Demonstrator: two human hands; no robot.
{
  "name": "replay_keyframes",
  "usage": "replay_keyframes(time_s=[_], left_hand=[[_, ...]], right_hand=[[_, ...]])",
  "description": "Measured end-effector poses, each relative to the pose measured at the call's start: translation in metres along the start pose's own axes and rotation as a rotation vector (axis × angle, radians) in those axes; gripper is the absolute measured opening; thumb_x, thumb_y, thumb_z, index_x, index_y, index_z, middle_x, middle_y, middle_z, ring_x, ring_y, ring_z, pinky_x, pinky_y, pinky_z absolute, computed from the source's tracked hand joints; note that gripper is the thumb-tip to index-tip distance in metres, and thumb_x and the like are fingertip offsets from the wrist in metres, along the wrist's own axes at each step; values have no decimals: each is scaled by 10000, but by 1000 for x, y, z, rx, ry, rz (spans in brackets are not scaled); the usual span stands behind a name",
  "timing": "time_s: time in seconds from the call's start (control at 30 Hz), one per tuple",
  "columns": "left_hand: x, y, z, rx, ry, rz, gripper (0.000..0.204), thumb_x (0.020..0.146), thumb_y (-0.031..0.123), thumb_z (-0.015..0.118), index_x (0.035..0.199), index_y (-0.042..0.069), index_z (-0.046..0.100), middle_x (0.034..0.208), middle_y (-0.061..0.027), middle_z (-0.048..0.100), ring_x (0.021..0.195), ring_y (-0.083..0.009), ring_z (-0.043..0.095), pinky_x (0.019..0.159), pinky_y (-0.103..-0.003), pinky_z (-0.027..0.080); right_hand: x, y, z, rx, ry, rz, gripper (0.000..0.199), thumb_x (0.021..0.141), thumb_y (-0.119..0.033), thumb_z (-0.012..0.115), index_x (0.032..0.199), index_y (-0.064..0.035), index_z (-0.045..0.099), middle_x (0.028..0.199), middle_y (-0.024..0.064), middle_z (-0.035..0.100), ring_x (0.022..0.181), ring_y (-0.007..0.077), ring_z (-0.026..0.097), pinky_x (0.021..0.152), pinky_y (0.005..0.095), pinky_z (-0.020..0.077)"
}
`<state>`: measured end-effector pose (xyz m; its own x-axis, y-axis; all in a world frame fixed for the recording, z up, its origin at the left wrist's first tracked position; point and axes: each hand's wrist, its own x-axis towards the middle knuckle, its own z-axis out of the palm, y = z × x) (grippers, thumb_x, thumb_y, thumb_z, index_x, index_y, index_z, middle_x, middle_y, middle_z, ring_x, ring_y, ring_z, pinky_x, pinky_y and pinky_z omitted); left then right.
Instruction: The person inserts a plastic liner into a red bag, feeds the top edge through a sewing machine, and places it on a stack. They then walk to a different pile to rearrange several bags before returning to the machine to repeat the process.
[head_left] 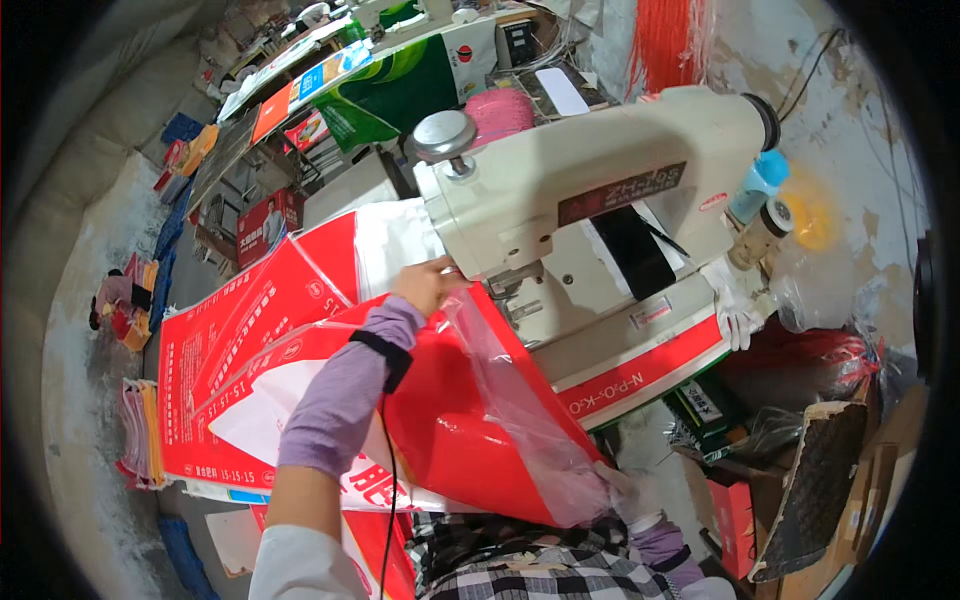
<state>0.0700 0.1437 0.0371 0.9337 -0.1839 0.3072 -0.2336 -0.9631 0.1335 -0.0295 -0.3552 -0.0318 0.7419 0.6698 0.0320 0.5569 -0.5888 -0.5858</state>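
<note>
A large red and white printed sack [450, 430] lies across my lap and the machine's bed, with a clear plastic liner [500, 385] showing along its right edge. Beside the needle area of a cream industrial sewing machine [540, 190], my left hand [428, 286] is closed on the sack's upper edge. My right hand [632, 492] pinches the lower right corner of sack and liner; the plastic partly veils its fingers. More red and white sacks [240, 370] lie under and left of my left forearm.
On the machine bed rests a black phone [635, 252]. A white glove [735, 305], a glass jar [765, 228] and a blue-capped container [757, 185] are at its right. Cardboard pieces [810, 490] stand at lower right. Pink thread [500, 115] sits behind the machine.
</note>
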Motion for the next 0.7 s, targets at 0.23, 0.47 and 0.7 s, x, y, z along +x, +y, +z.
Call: replay_keyframes(time_s=[0.23,0.47,0.7], left_hand=[[12,-1,-11,303,-162,-230,241,756,157,624,976,179,719,777,-86,670,710,-300,647,621,-408,530],[-68,121,-62,-88,-812,290,381,815,291,616,1092,30,620,946,-120,654,919,-284,614,830,-373,489],[-132,62,-159,-1076,-592,-575,219,900,226,588,966,34,670,789,-128,635,762,-236,630,676,-404,503]], right_hand=[[-24,-29,-4,372,-17,58,370,776,-36,613,1104,-192,685,680,124,636,579,286,628,513,374,474],[102,-111,7,423,226,-70,462,803,-66,618,1243,-207,609,578,132,545,519,305,575,504,418,447],[211,-111,51,325,333,-114,351,892,-178,609,1240,-141,609,670,120,625,537,220,598,546,350,493]])
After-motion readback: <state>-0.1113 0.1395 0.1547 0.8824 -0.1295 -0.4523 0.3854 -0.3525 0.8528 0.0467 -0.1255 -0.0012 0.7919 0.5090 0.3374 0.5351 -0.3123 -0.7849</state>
